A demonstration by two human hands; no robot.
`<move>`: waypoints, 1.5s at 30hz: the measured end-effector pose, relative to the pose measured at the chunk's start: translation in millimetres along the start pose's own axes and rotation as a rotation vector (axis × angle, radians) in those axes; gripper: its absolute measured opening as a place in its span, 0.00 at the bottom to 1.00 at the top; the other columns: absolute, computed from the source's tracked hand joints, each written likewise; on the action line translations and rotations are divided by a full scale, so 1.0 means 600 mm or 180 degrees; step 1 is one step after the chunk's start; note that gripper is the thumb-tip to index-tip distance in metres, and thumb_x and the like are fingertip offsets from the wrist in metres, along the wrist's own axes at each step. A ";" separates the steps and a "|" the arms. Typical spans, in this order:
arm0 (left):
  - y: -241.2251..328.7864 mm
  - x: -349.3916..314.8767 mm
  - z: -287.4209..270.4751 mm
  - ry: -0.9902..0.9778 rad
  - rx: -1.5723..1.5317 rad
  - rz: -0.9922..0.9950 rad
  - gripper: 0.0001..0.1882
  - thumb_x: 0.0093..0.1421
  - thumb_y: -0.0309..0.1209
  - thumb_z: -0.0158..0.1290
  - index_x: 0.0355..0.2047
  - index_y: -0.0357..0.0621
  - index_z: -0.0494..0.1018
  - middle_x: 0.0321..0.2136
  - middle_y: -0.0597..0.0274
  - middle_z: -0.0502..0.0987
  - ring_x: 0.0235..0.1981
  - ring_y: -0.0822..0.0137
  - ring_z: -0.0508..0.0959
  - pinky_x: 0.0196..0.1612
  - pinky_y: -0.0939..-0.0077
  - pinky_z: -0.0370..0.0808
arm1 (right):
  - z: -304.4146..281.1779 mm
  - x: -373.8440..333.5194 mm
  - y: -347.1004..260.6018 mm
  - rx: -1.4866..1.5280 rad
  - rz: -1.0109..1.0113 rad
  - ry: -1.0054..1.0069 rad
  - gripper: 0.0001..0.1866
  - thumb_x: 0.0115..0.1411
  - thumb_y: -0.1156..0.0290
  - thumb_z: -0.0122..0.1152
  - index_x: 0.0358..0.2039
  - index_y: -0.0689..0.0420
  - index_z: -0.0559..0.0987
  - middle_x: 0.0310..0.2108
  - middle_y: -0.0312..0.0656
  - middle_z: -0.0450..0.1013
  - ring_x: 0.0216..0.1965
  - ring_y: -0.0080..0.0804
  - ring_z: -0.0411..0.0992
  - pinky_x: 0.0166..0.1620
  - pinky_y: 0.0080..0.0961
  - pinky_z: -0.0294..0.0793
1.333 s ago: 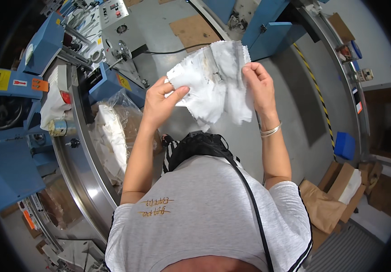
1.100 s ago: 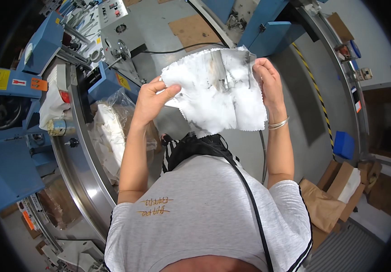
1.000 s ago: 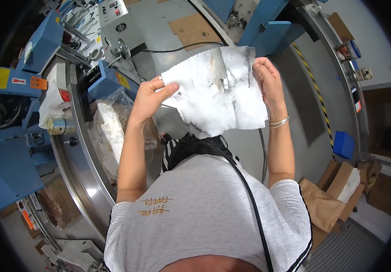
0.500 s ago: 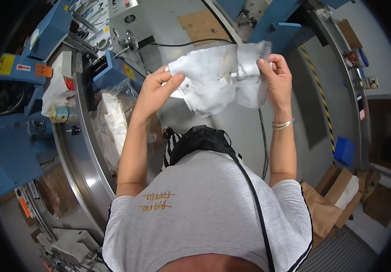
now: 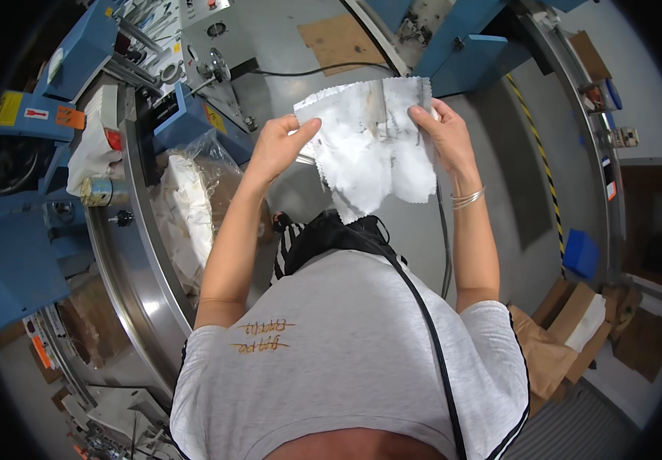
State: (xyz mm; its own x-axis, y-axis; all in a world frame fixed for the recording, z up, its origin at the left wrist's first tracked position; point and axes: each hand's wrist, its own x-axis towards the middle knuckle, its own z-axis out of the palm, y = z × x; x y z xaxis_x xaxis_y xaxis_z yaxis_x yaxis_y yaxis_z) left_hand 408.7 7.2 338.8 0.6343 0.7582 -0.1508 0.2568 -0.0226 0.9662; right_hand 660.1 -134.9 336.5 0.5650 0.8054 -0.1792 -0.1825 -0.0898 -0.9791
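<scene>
A white cloth (image 5: 365, 142) with zigzag-cut edges and grey smudges hangs between my two hands, in front of my waist. My left hand (image 5: 279, 147) pinches its upper left edge, thumb on top and fingers behind. At the upper right edge my right hand (image 5: 447, 136) grips it the same way, with a bracelet on that wrist. The cloth sags in folds in the middle, and its lower edge dangles free. The fingertips behind the cloth are hidden.
Left of me runs a metal machine rail (image 5: 143, 253), with a clear plastic bag of white material (image 5: 189, 207) beside it. Blue machinery (image 5: 16, 253) stands further left. A black cable (image 5: 444, 245) lies on the floor. To the right are a blue bin (image 5: 581, 254) and cardboard boxes (image 5: 568, 314).
My hands have come closer together, the right one moving left and the left one slightly right. The cloth has gone slacker, and its lower edge hangs lower.
</scene>
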 end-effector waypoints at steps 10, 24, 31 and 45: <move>-0.012 0.017 0.025 0.0258 0.0577 0.0357 0.25 0.54 0.42 0.56 0.16 0.30 0.64 0.18 0.60 0.64 0.21 0.72 0.62 0.27 0.73 0.63 | 0.018 -0.010 -0.001 0.0250 -0.0136 0.0188 0.30 0.51 0.72 0.67 0.52 0.66 0.64 0.39 0.42 0.74 0.38 0.23 0.72 0.41 0.18 0.72; 0.012 -0.001 0.080 0.0509 0.0948 0.0451 0.21 0.54 0.42 0.55 0.20 0.32 0.72 0.24 0.50 0.70 0.24 0.53 0.70 0.30 0.65 0.66 | 0.078 -0.039 0.001 0.0465 -0.0559 0.0499 0.30 0.53 0.76 0.63 0.54 0.61 0.59 0.34 0.34 0.73 0.34 0.16 0.68 0.39 0.14 0.67; 0.023 -0.018 0.105 0.0804 0.0825 0.0887 0.15 0.55 0.38 0.54 0.25 0.36 0.76 0.27 0.51 0.71 0.29 0.51 0.73 0.33 0.66 0.68 | 0.106 -0.061 0.002 0.0516 -0.0445 0.0232 0.30 0.53 0.77 0.62 0.54 0.65 0.61 0.33 0.32 0.73 0.33 0.14 0.67 0.37 0.12 0.65; 0.000 0.000 0.019 0.0078 0.0137 0.1057 0.13 0.59 0.34 0.54 0.30 0.33 0.75 0.24 0.65 0.70 0.26 0.76 0.66 0.30 0.81 0.64 | 0.000 -0.029 0.004 0.0712 -0.0663 0.0206 0.09 0.60 0.72 0.57 0.40 0.60 0.76 0.33 0.29 0.73 0.33 0.12 0.67 0.39 0.10 0.67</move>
State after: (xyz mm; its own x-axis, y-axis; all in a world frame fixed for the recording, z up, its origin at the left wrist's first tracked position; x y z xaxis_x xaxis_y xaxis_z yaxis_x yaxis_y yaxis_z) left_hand 417.4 -0.2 336.5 0.6709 0.7203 0.1764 0.0699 -0.2982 0.9519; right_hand 650.2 -149.1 337.1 0.6577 0.7532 0.0102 -0.2260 0.2103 -0.9512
